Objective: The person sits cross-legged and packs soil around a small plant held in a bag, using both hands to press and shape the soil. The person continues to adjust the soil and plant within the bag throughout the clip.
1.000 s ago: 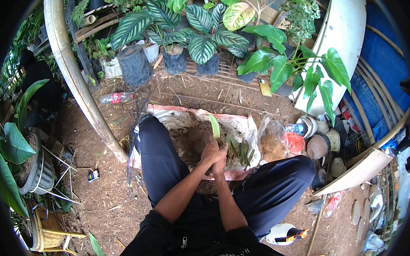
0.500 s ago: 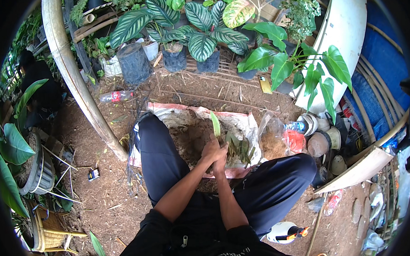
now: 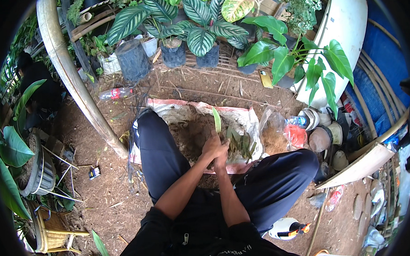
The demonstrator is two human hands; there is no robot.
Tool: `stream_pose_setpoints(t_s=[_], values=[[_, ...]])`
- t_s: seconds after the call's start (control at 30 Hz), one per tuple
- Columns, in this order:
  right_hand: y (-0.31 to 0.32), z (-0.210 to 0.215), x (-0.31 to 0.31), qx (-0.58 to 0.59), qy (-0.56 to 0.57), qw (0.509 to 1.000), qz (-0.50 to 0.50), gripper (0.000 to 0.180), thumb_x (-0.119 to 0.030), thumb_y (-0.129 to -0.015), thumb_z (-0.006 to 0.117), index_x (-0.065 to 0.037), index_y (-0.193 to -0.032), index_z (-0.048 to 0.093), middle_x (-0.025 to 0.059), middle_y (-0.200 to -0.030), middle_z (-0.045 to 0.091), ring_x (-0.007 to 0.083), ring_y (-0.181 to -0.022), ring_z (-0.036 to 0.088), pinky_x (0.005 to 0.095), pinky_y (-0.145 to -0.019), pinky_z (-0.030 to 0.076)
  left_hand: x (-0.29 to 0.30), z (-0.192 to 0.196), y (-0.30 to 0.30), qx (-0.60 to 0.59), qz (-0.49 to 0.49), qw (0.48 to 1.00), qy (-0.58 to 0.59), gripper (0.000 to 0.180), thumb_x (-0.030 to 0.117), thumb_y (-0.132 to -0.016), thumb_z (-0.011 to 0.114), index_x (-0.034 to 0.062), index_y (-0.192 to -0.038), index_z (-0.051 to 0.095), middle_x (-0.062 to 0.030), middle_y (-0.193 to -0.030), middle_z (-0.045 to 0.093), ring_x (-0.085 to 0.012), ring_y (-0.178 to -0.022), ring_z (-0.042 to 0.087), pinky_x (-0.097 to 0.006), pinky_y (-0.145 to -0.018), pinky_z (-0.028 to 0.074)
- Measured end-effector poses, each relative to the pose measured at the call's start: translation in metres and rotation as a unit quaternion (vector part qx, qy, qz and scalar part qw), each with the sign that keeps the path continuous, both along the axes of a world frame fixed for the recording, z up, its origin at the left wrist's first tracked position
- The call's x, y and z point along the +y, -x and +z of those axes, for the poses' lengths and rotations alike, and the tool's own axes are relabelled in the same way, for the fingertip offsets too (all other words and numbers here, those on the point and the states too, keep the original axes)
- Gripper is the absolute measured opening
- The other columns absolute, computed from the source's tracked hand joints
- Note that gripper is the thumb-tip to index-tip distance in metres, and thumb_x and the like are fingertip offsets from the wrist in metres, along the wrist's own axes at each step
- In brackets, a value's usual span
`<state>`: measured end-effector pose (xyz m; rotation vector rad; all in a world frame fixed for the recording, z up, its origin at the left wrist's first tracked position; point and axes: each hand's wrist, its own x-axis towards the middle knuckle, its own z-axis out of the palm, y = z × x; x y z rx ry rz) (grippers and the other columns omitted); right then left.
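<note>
Between my knees lies an opened white sack (image 3: 165,110) with reddish edges, with dark loose soil (image 3: 187,134) on it. My left hand (image 3: 210,147) and my right hand (image 3: 221,157) are pressed together over the sack, fingers closed around the base of a long green leaf piece (image 3: 217,120). The leaf stands nearly upright, its tip pointing away from me; its lower end is hidden by my hands. Just right of them, more dull green leaf pieces (image 3: 241,145) lie in a loose pile on the sack.
A clear bag of brown fibre (image 3: 273,136) sits beside the sack's right edge, with stacked pots (image 3: 320,139) beyond. Potted plants (image 3: 172,55) line the far side. A bamboo pole (image 3: 82,90) slants at left. Behind my right leg stands a spray bottle (image 3: 282,228). Another person (image 3: 38,82) crouches far left.
My hands stay closed together on the leaf piece, almost in the same place. The whole view has shifted slightly.
</note>
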<state>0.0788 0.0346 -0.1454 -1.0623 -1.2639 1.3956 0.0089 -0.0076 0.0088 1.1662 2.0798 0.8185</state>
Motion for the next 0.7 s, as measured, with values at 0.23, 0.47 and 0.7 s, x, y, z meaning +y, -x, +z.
stream_pose_setpoints(t_s=[0.23, 0.47, 0.7], values=[[0.004, 0.031, -0.015, 0.151, 0.104, 0.983, 0.004, 0.052, -0.039, -0.098, 0.033, -0.006, -0.139, 0.031, 0.007, -0.125, 0.047, 0.0152, -0.111, 0.047, 0.0283, -0.093, 0.038, 0.0, -0.004, -0.001, 0.012, -0.018, 1.0, -0.015, 0.072, 0.046, -0.08, 0.059, -0.0117, -0.114, 0.034, -0.0356, -0.107, 0.053, -0.0441, -0.102, 0.055, -0.043, -0.087, 0.047], [0.009, 0.042, -0.018, 0.114, 0.063, 0.991, 0.002, 0.051, -0.038, -0.098, 0.032, -0.004, -0.136, 0.033, 0.0088, -0.124, 0.048, 0.0166, -0.111, 0.048, 0.0291, -0.093, 0.038, -0.001, 0.002, 0.0, 0.0, -0.002, 1.0, -0.016, 0.071, 0.042, -0.078, 0.061, -0.0131, -0.115, 0.035, -0.0362, -0.105, 0.054, -0.0434, -0.101, 0.056, -0.043, -0.087, 0.046], [0.009, 0.055, -0.022, 0.053, -0.014, 0.998, 0.021, 0.05, -0.037, -0.099, 0.032, -0.002, -0.134, 0.035, 0.0105, -0.122, 0.05, 0.018, -0.111, 0.048, 0.0298, -0.093, 0.038, 0.0, 0.002, 0.003, -0.044, 0.057, 0.996, -0.049, 0.077, 0.048, -0.081, 0.056, -0.0143, -0.119, 0.033, -0.0355, -0.105, 0.055, -0.0419, -0.102, 0.057, -0.042, -0.087, 0.046]])
